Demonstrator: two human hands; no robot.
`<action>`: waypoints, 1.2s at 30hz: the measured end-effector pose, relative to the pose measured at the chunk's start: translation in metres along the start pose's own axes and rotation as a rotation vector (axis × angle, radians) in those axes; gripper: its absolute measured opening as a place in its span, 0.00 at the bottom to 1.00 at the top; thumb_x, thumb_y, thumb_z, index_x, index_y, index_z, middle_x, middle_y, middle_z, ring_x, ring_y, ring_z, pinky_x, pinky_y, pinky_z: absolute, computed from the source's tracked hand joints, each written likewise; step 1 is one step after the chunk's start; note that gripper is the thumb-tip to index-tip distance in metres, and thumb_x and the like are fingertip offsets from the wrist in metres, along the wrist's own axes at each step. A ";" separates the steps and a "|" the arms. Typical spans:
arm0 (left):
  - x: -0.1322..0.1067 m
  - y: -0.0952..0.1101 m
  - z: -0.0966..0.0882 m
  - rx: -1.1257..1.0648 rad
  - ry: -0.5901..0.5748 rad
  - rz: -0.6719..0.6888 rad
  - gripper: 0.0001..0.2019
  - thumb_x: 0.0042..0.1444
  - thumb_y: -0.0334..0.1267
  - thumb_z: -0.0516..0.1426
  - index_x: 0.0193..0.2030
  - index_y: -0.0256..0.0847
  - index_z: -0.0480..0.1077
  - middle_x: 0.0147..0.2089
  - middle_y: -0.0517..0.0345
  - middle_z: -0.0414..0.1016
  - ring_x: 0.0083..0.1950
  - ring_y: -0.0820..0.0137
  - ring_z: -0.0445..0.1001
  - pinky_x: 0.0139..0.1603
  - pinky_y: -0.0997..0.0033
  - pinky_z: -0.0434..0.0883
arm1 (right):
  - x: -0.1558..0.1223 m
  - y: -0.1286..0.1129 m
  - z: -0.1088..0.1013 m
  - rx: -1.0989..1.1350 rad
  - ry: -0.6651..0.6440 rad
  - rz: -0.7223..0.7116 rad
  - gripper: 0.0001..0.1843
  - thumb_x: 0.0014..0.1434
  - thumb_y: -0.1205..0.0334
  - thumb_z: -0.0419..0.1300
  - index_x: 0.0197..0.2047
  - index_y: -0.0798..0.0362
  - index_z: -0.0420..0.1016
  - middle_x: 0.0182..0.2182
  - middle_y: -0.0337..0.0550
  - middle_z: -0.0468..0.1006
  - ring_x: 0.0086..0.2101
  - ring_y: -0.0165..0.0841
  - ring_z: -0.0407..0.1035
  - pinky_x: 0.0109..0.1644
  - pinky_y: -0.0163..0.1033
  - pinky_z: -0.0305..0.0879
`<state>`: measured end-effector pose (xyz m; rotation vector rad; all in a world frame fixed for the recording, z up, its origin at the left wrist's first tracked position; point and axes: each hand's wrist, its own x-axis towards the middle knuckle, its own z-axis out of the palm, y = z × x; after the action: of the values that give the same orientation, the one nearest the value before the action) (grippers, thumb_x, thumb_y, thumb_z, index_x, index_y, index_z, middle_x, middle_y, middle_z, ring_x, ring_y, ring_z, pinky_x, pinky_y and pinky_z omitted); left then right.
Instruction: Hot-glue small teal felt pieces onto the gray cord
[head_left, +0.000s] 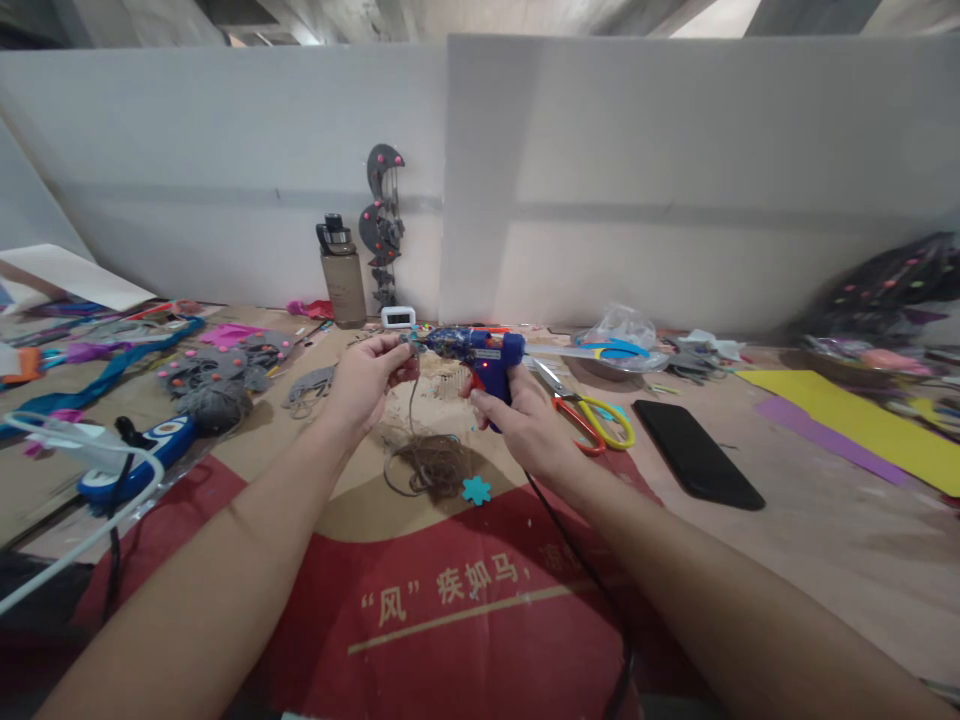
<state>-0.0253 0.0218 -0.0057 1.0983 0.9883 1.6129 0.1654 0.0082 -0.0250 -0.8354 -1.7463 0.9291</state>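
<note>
The right hand is closed around the grip of the blue glue gun, with the fingers wrapped round the handle. The gun is held above the table, nozzle pointing toward the left hand. A red light shows on the gun body. The black cord runs from the grip down along the right forearm.

The left hand is closed narrowly, thumb and fingertips pinched on 1 end of the twine, right at the nozzle tip. Whether the nozzle touches the twine cannot be told. From the pinch, 1 strand hangs down to the loose brown coil, which lies on the table below and between both hands.

1 teal felt flower lies just beside the coil. The scissors lie near the right hand, and the black phone lies beyond them.
</note>
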 end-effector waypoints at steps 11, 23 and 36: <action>0.002 -0.002 -0.004 0.034 0.038 -0.043 0.11 0.39 0.36 0.65 0.28 0.36 0.70 0.23 0.61 0.69 0.24 0.80 0.65 0.20 0.81 0.58 | 0.017 0.024 -0.012 0.402 0.138 0.285 0.09 0.48 0.64 0.57 0.35 0.53 0.65 0.32 0.41 0.75 0.21 0.24 0.61 0.25 0.34 0.61; -0.006 -0.003 0.004 0.325 0.029 0.199 0.07 0.46 0.38 0.61 0.28 0.38 0.69 0.21 0.62 0.66 0.21 0.77 0.62 0.22 0.75 0.59 | 0.019 0.036 -0.043 -0.786 0.248 0.020 0.17 0.48 0.49 0.61 0.23 0.53 0.63 0.28 0.52 0.71 0.36 0.42 0.68 0.41 0.48 0.62; -0.027 0.002 0.028 0.586 0.026 0.295 0.03 0.45 0.35 0.60 0.27 0.38 0.72 0.22 0.62 0.68 0.24 0.75 0.64 0.26 0.75 0.60 | 0.010 -0.004 0.030 0.423 0.026 0.168 0.20 0.52 0.58 0.58 0.44 0.48 0.52 0.25 0.29 0.64 0.23 0.25 0.62 0.32 0.36 0.66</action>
<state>0.0059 -0.0010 -0.0020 1.6828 1.4199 1.6072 0.1335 0.0082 -0.0250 -0.7152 -1.3989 1.3355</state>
